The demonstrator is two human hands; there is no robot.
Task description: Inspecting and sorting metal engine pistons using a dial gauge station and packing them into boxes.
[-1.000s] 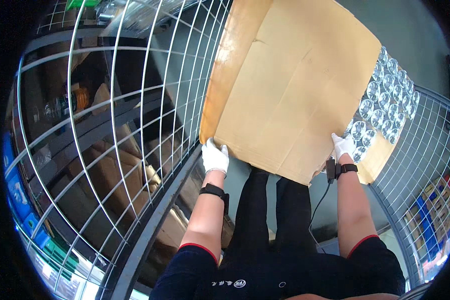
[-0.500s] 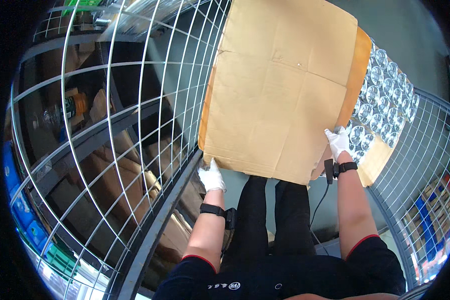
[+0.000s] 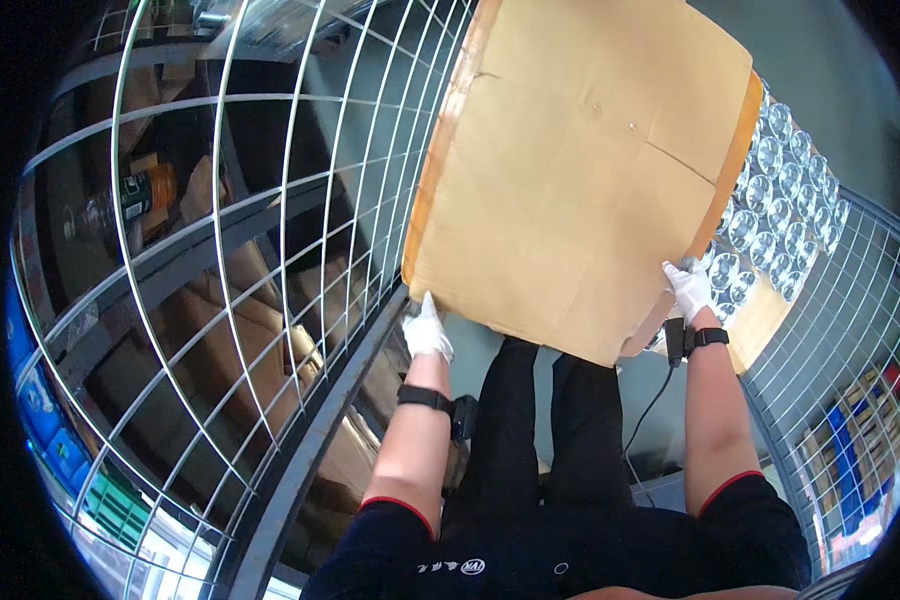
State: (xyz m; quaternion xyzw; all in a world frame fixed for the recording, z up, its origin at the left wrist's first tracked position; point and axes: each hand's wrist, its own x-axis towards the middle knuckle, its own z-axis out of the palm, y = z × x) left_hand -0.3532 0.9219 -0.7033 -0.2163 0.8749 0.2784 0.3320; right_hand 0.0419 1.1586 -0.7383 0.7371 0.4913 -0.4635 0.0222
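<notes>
A large brown cardboard sheet, creased and slightly bent, lies in front of me. Orange-brown strips of a layer beneath it show along its left and right sides. My left hand, in a white glove, grips the near left corner, its other fingers partly hidden by the sheet. On the near right side, my gloved right hand closes on the edge with the thumb on top. Beyond that hand, rows of shiny, round, silvery parts sit on another piece of cardboard.
A wire mesh panel with a dark metal rail runs along my left. Behind it are flattened cardboard and a plastic bottle. Another mesh panel stands at right. A black cable hangs from my right wrist strap.
The cardboard sheet has shifted a little to the right in view and tilted slightly, showing more of the orange strip at its left side. Both hands stay on its edges.
</notes>
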